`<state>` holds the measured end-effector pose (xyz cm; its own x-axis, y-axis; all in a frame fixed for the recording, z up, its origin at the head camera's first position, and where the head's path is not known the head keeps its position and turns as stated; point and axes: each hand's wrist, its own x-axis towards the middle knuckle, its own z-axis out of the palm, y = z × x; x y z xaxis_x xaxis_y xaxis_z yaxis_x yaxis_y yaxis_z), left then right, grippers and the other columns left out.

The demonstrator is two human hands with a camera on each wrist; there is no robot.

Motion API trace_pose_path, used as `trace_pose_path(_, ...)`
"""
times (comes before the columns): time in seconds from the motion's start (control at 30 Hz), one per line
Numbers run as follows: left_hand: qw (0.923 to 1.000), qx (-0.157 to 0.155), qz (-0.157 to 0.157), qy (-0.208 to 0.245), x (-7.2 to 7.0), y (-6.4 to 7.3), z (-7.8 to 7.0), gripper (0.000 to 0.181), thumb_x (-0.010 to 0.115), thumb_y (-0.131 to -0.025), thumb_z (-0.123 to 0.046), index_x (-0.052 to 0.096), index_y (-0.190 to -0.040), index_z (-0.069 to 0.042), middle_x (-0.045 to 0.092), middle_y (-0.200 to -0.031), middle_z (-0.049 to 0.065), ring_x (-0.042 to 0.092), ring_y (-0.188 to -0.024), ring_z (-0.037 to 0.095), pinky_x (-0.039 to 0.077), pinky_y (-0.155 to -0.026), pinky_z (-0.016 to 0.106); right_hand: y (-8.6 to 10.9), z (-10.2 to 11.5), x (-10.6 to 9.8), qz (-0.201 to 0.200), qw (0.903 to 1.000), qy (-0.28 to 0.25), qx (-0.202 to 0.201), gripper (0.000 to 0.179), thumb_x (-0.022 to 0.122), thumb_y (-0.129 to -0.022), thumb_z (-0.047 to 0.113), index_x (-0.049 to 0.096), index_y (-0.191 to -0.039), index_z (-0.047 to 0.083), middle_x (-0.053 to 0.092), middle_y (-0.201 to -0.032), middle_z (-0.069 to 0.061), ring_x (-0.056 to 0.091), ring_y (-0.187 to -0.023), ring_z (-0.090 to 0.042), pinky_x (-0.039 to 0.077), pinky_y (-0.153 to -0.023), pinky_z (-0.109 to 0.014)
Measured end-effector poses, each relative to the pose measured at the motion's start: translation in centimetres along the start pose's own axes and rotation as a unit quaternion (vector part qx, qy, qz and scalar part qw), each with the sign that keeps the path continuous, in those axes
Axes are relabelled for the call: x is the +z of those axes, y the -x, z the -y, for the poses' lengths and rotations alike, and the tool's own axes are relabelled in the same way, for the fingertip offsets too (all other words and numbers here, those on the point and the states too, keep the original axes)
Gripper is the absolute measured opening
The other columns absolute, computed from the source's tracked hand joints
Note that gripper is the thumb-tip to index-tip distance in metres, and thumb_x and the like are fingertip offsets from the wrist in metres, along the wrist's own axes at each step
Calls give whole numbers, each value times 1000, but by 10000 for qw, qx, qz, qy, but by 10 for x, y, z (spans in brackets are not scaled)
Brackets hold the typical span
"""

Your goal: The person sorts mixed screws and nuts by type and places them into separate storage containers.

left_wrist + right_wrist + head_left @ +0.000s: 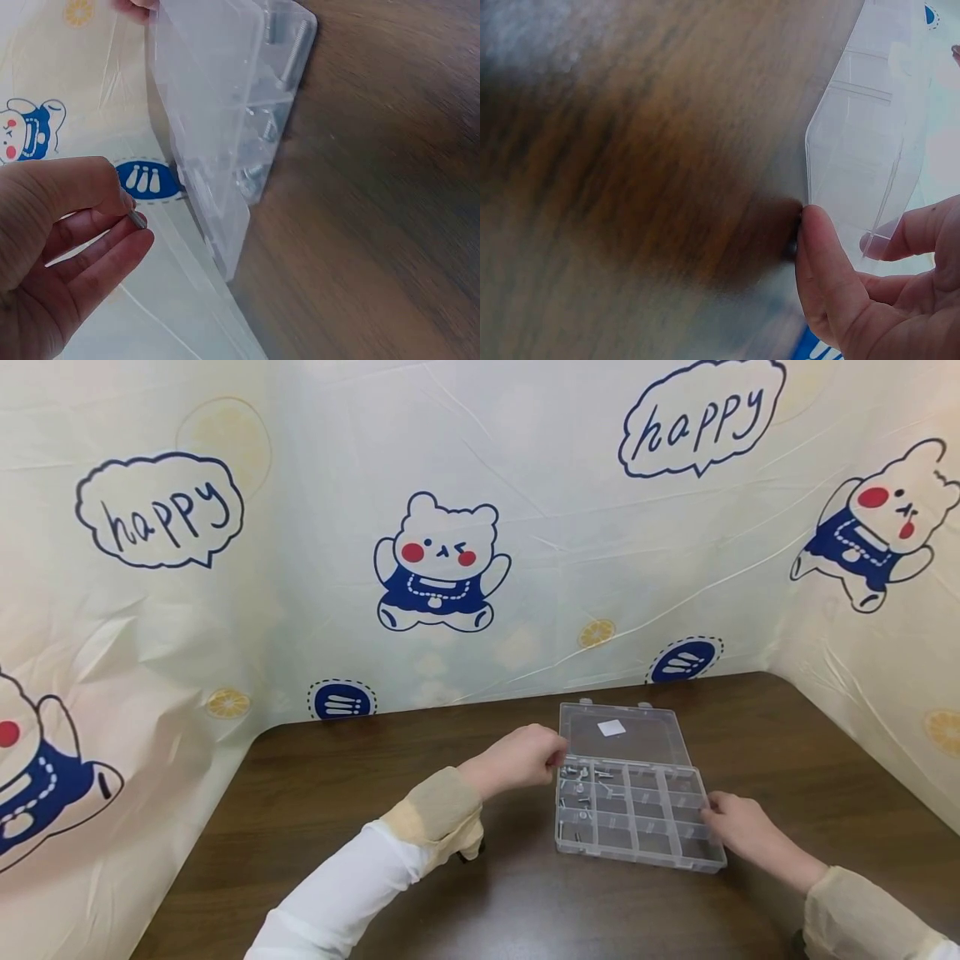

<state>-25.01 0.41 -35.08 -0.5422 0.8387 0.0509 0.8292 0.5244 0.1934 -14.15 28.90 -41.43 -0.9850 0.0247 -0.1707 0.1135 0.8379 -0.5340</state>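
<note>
A clear plastic compartment box lies on the table with its lid folded back. Metal screws of several lengths sit in its left compartments; in the left wrist view a long screw lies near the box's edge. My left hand is by the box's far left corner. Between its thumb and fingertips it pinches a small grey metal screw, mostly hidden by the fingers. My right hand grips the box's right side wall, thumb and fingers on either side of the plastic.
The brown wooden table runs back to a patterned curtain that surrounds it on the far side and both flanks. A small white label lies on the lid.
</note>
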Motion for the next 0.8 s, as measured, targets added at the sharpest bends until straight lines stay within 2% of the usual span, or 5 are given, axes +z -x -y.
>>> trace_pose_path(0.17,9997,233,4,-17,4,-12,-8,9,61,-75,1,63,-78,-7,48,-64,-6,42,-61,7,34,-55,17,0,-2,0,16,10000,-9,-22,41,40,-87,10,44,-109,-24,58,-93,-32,62,-68,-21,49,-67,-42)
trace_pose_path(0.37,9991,421,-1,-25,14,-23,-15,10,58,-77,0,59,-76,-10,46,-65,-6,41,-61,6,32,-55,15,0,-4,1,47,10000,-50,-2,42,40,-87,10,43,-110,-25,56,-97,-34,62,-71,-23,49,-68,-43)
trace_pose_path(0.5,9995,316,36,32,18,-28,-19,9,60,-77,-2,60,-76,-11,48,-66,-7,43,-62,6,34,-56,15,-1,-2,1,24,10000,-16,0,42,40,-87,10,43,-110,-25,57,-95,-33,62,-70,-22,49,-68,-43)
trace_pose_path(0.67,9994,56,140,326,20,-35,-22,7,61,-79,-4,63,-80,-11,54,-69,-7,47,-64,4,37,-58,13,-2,-2,1,-6,10000,54,-28,42,41,-88,10,42,-110,-26,58,-93,-32,62,-70,-22,48,-68,-43)
trace_pose_path(0.8,9989,-97,56,454,19,-40,-25,7,61,-80,-5,64,-81,-11,57,-70,-7,50,-65,3,38,-59,13,-1,-1,1,-29,10000,71,-30,41,41,-88,10,44,-109,-25,60,-89,-28,61,-70,-22,48,-67,-42)
